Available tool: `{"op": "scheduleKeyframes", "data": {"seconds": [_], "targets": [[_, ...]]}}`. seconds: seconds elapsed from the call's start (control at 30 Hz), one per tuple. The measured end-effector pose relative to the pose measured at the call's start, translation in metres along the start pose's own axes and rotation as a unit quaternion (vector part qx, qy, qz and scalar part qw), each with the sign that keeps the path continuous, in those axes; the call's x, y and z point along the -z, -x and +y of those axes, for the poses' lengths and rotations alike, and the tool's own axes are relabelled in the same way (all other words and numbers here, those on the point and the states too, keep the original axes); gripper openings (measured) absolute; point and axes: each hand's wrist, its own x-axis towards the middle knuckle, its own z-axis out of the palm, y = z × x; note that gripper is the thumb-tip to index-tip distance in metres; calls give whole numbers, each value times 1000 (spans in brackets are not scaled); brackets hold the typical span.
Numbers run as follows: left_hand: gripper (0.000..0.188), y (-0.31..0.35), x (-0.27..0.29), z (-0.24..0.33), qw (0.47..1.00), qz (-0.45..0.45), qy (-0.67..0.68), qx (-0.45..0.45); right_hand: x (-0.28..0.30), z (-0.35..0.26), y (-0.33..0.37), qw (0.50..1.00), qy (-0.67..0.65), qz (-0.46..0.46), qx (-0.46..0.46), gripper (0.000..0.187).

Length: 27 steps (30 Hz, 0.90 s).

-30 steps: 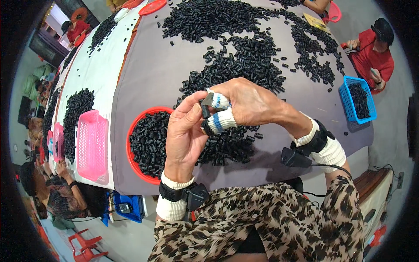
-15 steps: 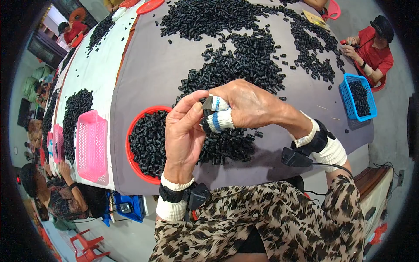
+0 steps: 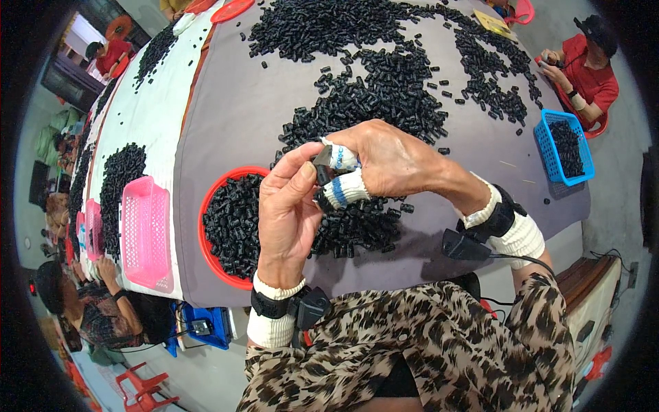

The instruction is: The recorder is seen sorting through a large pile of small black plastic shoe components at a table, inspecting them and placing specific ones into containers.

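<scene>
My left hand (image 3: 285, 220) pinches a small black ribbed cylindrical piece (image 3: 322, 176) between thumb and fingers. My right hand (image 3: 401, 161), with white and blue knitted covers on its fingers, is curled right beside it. A small grey blade (image 3: 321, 157) sticks out from the right fingertips, against or very near the piece; their exact contact cannot be made out. Behind and below both hands, a heap of similar black pieces (image 3: 364, 103) spreads over the grey tablecloth (image 3: 226, 103). Close to my left wrist stands a red round basin (image 3: 203, 237) filled with such pieces.
A pink basket (image 3: 145, 233) stands left on a white cloth, and a blue basket (image 3: 585, 177) holding black pieces sits at the right edge. A person in red (image 3: 590, 82) works at the right; another person (image 3: 96, 309) sits at the left. Red stools (image 3: 144, 384) stand lower left.
The black piece now shows below the blade, between my left fingertips. The blade has shifted slightly left and up; both hands otherwise stay nearly in place.
</scene>
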Motion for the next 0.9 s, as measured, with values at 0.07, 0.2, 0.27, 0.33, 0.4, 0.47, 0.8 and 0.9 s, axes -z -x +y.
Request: {"op": "scheduleKeyframes", "data": {"seconds": [0.07,0.2,0.27,0.33,0.4,0.47,0.8,0.9], "targets": [[26,1,-3,0,1000,17,-12,-4,1,-3,0,1000,2,-2,4,26],[24,1,-6,0,999,23,-40,-11,-3,2,1,1000,-12,18,23,35],[24,-1,-5,-2,998,30,-57,-13,-3,5,1,1000,-22,14,14,34],[23,0,-6,-2,996,37,-75,-18,-3,3,3,1000,-24,12,5,34],[23,0,-8,-2,998,25,-56,-11,-2,1,5,1000,-25,11,-3,33],[24,-1,-10,-2,1000,9,-16,-3,0,-1,7,997,-69,12,12,22],[21,0,-11,-4,999,-1,45,-4,-4,0,9,992,-116,52,-10,25],[21,0,-10,-2,998,-19,63,1,-7,0,11,993,-99,67,3,32]]}}
